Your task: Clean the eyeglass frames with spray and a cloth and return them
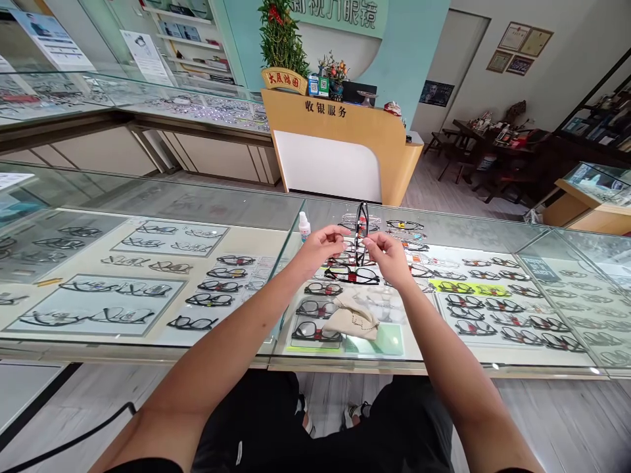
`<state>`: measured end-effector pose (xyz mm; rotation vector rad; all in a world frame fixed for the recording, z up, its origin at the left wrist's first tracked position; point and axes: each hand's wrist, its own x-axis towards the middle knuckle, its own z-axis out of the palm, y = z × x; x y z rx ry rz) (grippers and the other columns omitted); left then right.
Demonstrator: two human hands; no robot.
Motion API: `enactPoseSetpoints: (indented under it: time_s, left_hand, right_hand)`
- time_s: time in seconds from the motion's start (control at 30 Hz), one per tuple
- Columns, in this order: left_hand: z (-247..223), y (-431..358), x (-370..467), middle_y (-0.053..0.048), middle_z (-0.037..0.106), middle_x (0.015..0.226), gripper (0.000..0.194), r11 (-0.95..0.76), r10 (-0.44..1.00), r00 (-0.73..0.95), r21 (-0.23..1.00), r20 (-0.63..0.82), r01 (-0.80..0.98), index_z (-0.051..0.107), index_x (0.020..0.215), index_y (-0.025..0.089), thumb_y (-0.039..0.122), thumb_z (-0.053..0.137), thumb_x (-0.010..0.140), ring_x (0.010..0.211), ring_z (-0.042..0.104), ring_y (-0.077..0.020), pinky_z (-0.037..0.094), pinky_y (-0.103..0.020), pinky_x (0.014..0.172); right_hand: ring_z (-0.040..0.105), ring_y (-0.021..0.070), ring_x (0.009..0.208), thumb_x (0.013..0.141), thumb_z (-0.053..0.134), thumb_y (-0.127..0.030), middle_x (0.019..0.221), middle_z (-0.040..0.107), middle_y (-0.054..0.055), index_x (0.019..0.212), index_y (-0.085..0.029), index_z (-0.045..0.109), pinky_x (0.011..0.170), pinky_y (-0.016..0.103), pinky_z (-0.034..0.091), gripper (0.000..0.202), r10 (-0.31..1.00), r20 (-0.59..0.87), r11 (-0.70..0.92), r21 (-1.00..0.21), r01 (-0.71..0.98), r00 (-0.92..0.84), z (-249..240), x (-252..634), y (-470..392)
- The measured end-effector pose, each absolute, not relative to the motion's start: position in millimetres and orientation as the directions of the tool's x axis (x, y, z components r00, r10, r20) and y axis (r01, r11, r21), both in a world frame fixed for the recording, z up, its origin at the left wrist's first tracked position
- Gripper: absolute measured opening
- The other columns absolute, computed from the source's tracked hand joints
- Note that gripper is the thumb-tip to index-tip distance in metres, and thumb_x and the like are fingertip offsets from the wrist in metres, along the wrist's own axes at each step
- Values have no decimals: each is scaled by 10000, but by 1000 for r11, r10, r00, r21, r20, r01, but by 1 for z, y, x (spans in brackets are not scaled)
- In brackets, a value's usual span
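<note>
White bottle (304,228): stood upright on the glass surface (345,364).
Left hand (325,246): fingers drawn narrow beside the spectacles (361,230); contact cannot be told.
Spectacles: suspended edge-on above the surface, between the hands.
Right hand (391,256): spectacles pinched.

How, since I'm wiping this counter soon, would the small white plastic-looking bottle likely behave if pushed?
The small white plastic-looking bottle may tip, being upright and taller than wide. It could slide, since the clear glass countertop looks smooth. Its plastic look suggests little weight.
</note>
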<state>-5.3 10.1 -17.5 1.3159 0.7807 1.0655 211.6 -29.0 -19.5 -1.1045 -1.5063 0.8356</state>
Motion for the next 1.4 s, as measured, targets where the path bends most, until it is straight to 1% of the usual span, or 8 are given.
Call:
enactPoseSetpoints:
  time_s: [0.07, 0.17, 0.33, 0.53, 0.8, 1.1, 1.27, 1.4]
  left_hand:
    - [-18, 12, -6, 29, 564, 837, 399, -96, 927, 343, 980, 151, -172, 808, 1080, 215, 290, 905, 700, 754, 540, -116, 461, -271, 729]
    - [-17, 12, -6, 27, 571, 856, 377, -129, 922, 346, 981, 174, -148, 797, 1076, 211, 294, 876, 718, 797, 548, -127, 475, -283, 795]
    - [-12, 10, -7, 23, 591, 866, 387, -162, 917, 350, 981, 189, -105, 762, 1080, 211, 348, 890, 741, 812, 574, -142, 474, -295, 805]
    - [-8, 7, -8, 23, 610, 871, 352, -175, 918, 342, 979, 202, -107, 757, 1102, 208, 352, 872, 801, 776, 570, -129, 476, -296, 790]
    - [-9, 8, -8, -23, 702, 961, 439, -188, 913, 362, 982, 186, -29, 750, 1078, 204, 511, 896, 800, 878, 642, -172, 539, -326, 861]
    - [-10, 9, -7, -34, 716, 989, 375, -219, 902, 373, 975, 215, -32, 735, 1025, 207, 481, 870, 808, 878, 621, -173, 527, -311, 809]
    - [-10, 9, -7, -4, 655, 867, 381, -202, 905, 377, 979, 195, -22, 730, 1021, 214, 498, 870, 809, 804, 582, -162, 488, -300, 757]
    - [-11, 8, -6, 25, 570, 743, 454, -137, 908, 397, 990, 133, -18, 724, 1066, 207, 559, 870, 820, 712, 516, -149, 418, -290, 679]
  right_hand:
    - [452, 166, 620, 913, 723, -844, 645, 545, -25, 844, -243, 662, 620, 331, 368, 608, 941, 337, 334, -917, 218, -25, -18, 212, -29]
    - [473, 172, 626, 911, 720, -846, 642, 556, -22, 837, -245, 659, 627, 335, 381, 608, 940, 340, 337, -912, 233, -29, -16, 211, -30]
    - [481, 175, 619, 921, 707, -836, 626, 562, -24, 840, -247, 663, 634, 342, 389, 596, 941, 336, 336, -905, 261, -45, -15, 210, -29]
    - [497, 176, 624, 940, 711, -798, 640, 575, -24, 854, -243, 676, 650, 344, 398, 563, 939, 341, 340, -901, 268, -43, -18, 211, -29]
    - [515, 182, 642, 952, 701, -809, 668, 611, -14, 870, -245, 691, 661, 347, 400, 570, 936, 348, 350, -891, 288, -60, -22, 211, -29]
    - [492, 184, 637, 965, 702, -788, 652, 598, -15, 867, -248, 686, 664, 355, 396, 550, 931, 357, 362, -890, 278, -69, -18, 208, -32]
    - [505, 186, 648, 977, 695, -778, 667, 604, -15, 878, -249, 687, 671, 354, 399, 537, 929, 363, 369, -883, 290, -75, -19, 209, -32]
    - [506, 183, 652, 1005, 689, -730, 680, 602, -17, 895, -246, 690, 674, 353, 397, 496, 924, 373, 382, -876, 293, -90, -22, 209, -31]
